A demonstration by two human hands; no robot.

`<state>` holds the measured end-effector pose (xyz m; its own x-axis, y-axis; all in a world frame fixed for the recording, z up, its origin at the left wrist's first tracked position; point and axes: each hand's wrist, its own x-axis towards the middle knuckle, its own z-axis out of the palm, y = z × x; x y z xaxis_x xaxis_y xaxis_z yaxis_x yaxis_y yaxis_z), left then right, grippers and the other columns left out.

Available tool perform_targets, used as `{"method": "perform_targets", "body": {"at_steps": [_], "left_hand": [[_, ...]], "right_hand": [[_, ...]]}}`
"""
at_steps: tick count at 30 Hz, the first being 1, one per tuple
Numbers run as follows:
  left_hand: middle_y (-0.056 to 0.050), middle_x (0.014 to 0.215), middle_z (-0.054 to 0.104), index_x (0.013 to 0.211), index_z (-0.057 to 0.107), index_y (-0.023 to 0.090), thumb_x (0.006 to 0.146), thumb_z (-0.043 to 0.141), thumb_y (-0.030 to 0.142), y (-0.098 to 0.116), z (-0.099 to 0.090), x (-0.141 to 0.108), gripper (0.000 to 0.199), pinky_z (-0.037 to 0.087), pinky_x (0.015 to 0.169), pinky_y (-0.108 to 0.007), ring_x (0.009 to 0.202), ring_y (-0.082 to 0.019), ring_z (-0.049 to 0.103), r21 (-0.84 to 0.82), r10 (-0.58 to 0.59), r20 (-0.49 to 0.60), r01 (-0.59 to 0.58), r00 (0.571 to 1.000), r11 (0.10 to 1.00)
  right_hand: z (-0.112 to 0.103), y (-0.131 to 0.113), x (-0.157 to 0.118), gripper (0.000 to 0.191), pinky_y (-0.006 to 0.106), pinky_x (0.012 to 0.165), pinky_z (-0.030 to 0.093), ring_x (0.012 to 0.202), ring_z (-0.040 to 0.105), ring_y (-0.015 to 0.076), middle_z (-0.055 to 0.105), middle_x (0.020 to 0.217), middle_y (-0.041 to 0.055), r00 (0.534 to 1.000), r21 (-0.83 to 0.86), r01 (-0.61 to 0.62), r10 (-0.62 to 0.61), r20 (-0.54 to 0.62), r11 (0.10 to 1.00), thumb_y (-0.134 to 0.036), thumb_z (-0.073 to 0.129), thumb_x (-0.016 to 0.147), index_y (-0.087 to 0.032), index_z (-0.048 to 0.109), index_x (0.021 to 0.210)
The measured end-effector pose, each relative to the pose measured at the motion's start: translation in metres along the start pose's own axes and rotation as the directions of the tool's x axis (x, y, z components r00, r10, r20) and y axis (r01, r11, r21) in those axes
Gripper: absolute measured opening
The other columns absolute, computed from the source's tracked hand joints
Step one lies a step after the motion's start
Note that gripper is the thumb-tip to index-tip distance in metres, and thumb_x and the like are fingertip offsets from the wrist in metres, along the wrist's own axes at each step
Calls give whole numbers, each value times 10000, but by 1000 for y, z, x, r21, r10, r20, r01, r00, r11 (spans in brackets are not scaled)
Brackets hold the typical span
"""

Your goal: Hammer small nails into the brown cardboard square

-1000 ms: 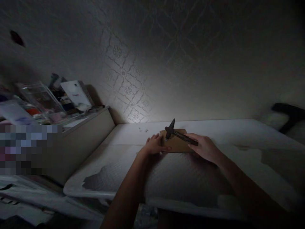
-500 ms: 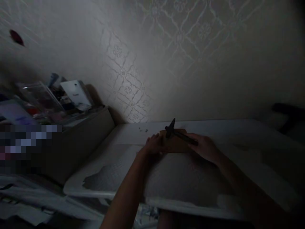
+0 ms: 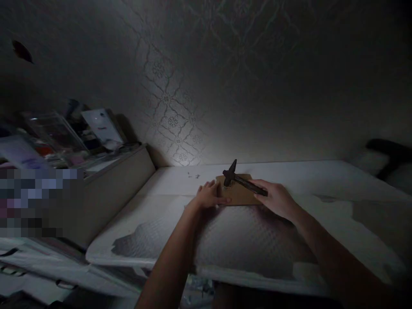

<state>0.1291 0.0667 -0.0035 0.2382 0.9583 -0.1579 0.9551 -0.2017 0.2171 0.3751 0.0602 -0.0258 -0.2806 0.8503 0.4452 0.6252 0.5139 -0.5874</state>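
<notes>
On the desk (image 3: 174, 184), the right hand (image 3: 278, 199) grips a hammer (image 3: 244, 182); the left hand (image 3: 207, 195), fingers spread, presses cardboard (image 3: 240, 197).

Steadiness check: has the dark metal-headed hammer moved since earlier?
No, the hammer hasn't shifted; its tip still overlaps the back edge of the white tabletop.

The person's left hand (image 3: 207, 196) and right hand (image 3: 277, 198) are bare, with slender fingers (image 3: 210, 184). The left forearm (image 3: 174, 253) and right forearm (image 3: 325, 242), likewise bare, taper forward, the right merging into shadow.
</notes>
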Motion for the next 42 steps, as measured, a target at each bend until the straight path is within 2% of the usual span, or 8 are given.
{"method": "perform_targets", "body": {"at_steps": [20,30,36,42], "left_hand": [[-119,1559,204,1465,260,234,744,501,729,-1,1,0,907,156,1137,-485,1425,-301,185,-19,10,-3,-10,1000,1000],[-94,1559,217,1468,248,277,738,477,751,-2,2,2,900,154,1136,-487,1425,-300,184,-13,9,-1,-9,1000,1000],[-117,1558,213,1474,242,238,740,486,741,-1,1,0,923,147,1137,-496,1426,-309,177,-13,-6,5,6,1000,1000],[-118,1566,178,1474,241,232,750,484,729,1,-1,0,912,132,1142,-493,1434,-299,151,-16,-16,25,17,1000,1000]], "right_hand": [[-1,-2,-1,451,319,872,514,999,662,220,707,1104,23,1000,3,25,-25,-2,1000,-121,555,740,-255,649,1160],[-1,-1,-1,463,333,888,507,999,660,218,707,1104,19,1000,20,30,-30,1,999,-108,558,736,-266,642,1163],[-2,-4,-1,436,306,835,524,971,671,212,714,1085,18,1000,7,14,-14,-15,1000,-115,549,742,-259,650,1141],[-2,-3,-1,450,317,873,511,1013,656,217,703,1116,19,1000,25,31,-31,0,999,-105,546,737,-256,648,1148]]}}
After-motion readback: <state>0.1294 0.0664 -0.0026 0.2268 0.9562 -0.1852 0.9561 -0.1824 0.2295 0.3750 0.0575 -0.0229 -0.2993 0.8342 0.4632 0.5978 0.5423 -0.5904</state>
